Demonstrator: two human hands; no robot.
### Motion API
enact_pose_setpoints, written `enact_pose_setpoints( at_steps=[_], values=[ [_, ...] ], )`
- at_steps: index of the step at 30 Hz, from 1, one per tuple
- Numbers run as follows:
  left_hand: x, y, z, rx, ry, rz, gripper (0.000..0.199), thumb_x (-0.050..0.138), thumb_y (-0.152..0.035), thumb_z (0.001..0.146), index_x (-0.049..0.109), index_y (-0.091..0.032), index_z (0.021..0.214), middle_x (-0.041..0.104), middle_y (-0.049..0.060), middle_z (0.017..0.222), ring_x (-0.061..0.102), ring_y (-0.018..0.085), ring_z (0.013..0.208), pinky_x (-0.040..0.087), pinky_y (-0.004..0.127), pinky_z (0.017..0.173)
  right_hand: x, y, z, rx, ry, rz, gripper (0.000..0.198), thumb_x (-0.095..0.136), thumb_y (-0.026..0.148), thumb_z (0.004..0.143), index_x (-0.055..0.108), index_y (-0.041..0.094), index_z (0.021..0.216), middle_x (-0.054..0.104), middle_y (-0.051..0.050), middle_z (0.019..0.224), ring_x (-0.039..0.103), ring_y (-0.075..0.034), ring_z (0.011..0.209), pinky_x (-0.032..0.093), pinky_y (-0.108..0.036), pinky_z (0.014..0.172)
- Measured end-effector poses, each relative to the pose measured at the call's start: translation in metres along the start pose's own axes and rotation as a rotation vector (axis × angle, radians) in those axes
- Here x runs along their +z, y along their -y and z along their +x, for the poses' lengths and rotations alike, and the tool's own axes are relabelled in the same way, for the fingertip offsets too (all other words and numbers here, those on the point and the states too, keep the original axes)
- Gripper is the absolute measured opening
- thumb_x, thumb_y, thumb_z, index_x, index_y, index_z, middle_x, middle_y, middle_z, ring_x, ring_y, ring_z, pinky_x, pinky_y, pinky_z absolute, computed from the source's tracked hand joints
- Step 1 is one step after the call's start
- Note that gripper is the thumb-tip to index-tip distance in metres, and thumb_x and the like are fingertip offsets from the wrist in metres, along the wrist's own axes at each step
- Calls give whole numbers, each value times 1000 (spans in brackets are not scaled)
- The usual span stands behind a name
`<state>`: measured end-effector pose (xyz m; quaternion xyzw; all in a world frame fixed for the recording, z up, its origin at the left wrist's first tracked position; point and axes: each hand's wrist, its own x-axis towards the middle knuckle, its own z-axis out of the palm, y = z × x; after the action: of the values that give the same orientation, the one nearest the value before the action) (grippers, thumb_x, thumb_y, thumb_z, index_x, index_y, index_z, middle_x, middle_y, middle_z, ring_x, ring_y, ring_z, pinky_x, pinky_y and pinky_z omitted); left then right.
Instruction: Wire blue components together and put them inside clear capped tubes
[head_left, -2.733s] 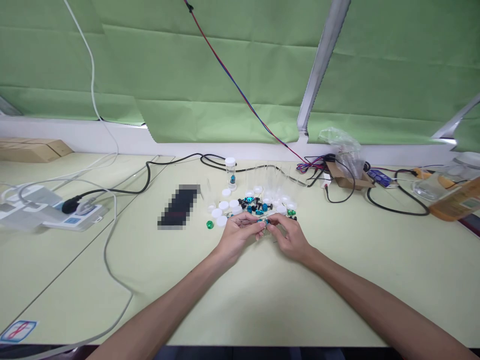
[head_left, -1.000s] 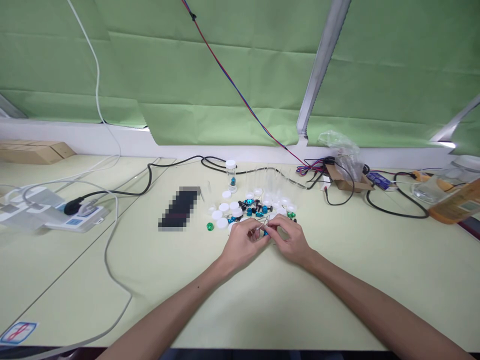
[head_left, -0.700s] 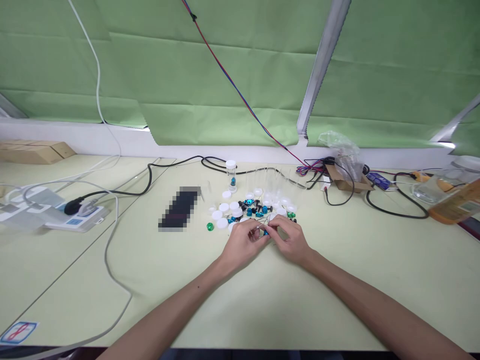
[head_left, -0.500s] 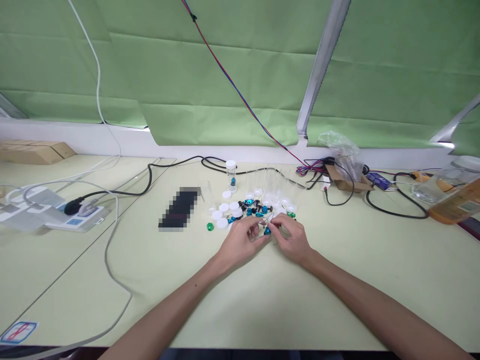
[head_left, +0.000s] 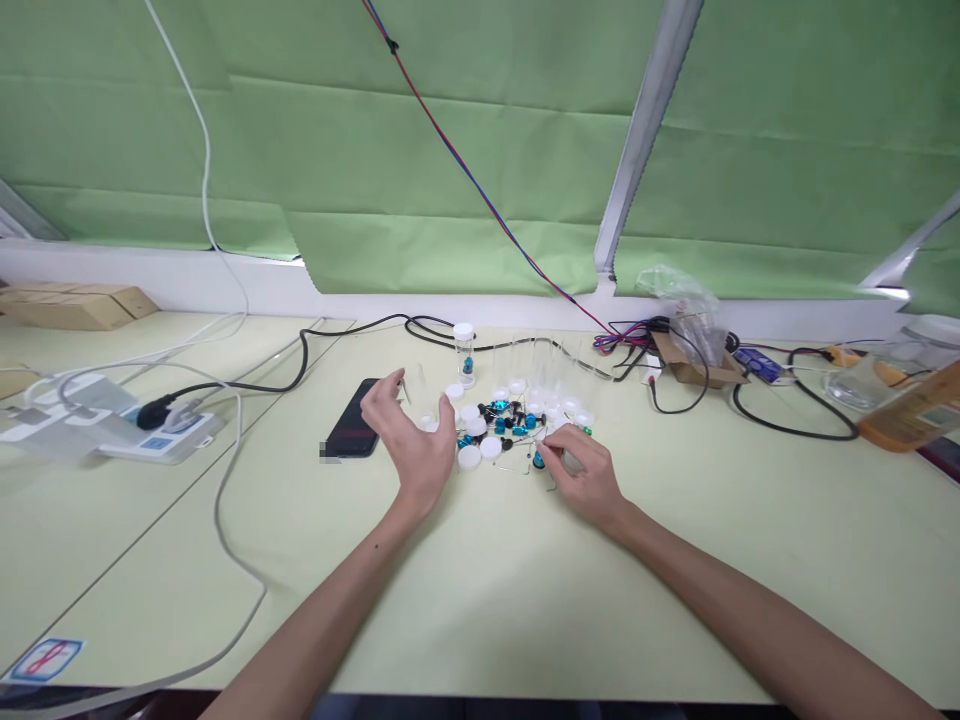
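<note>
My left hand point(head_left: 411, 440) is open, thumb and fingers spread wide, between the dark phone and a cluster of white round caps point(head_left: 490, 447). Near its fingertips stands a clear tube point(head_left: 418, 383). My right hand point(head_left: 586, 472) is closed in a pinch at the right side of the small parts; a thin metal piece point(head_left: 523, 441) reaches toward its fingertips, and a small blue part point(head_left: 538, 460) shows just below them. What exactly the fingers hold is too small to tell. Blue and black parts point(head_left: 500, 425) lie heaped between the hands.
A capped clear tube point(head_left: 464, 355) with a blue part inside stands behind the caps. Several clear tubes point(head_left: 540, 362) stand farther right. The phone point(head_left: 352, 425) lies left; a power strip point(head_left: 169, 435) and cables are beyond it. A cardboard box point(head_left: 694, 370) and orange bottle point(head_left: 911, 410) stand right.
My left hand has left my right hand's fingertips, moved left and spread its fingers over the left-hand caps near the phone. My right hand stays pinched in nearly the same place.
</note>
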<state>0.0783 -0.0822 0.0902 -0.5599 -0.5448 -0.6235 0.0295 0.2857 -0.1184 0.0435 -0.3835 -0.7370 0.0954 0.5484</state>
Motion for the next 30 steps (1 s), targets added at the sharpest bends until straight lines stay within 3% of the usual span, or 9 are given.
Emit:
enact_pose_setpoints(
  at_steps=[8, 14, 19, 25, 30],
  values=[
    [9, 29, 1, -138, 89, -35, 63, 68, -24, 76, 40, -16, 132, 42, 17, 132, 37, 30, 131, 31, 46, 109, 1, 1, 0, -10, -11, 17, 10, 56, 14, 89, 62, 20, 83, 57, -4, 72, 54, -16, 66, 46, -31, 62],
    [20, 57, 1, -406, 186, -18, 36, 66, -27, 77, 56, -18, 111, 56, 12, 119, 53, 28, 118, 41, 44, 102, 1, 2, 0, -19, -10, 26, 11, 56, 13, 89, 61, 20, 82, 56, -3, 71, 52, -16, 65, 45, -31, 61],
    [23, 62, 0, -488, 203, -56, 28, 66, -28, 77, 60, -19, 103, 59, 12, 118, 57, 28, 115, 43, 43, 99, 1, 1, 0, -19, -6, 36, 11, 56, 12, 88, 60, 21, 82, 56, -3, 71, 52, -16, 65, 45, -32, 62],
    [19, 53, 2, -393, 204, -57, 27, 65, -29, 79, 59, -20, 104, 63, 10, 116, 60, 27, 110, 44, 42, 97, 2, 0, 0, -8, 12, 34, 11, 56, 13, 88, 60, 21, 82, 56, -3, 71, 52, -16, 65, 44, -32, 62],
    [11, 27, -1, 8, 186, -28, 22, 59, -27, 86, 57, -18, 106, 65, 9, 108, 60, 23, 104, 45, 37, 93, 2, 0, -1, 2, 24, 37, 11, 56, 14, 89, 59, 21, 81, 56, -2, 71, 52, -16, 64, 44, -31, 62]
  ],
)
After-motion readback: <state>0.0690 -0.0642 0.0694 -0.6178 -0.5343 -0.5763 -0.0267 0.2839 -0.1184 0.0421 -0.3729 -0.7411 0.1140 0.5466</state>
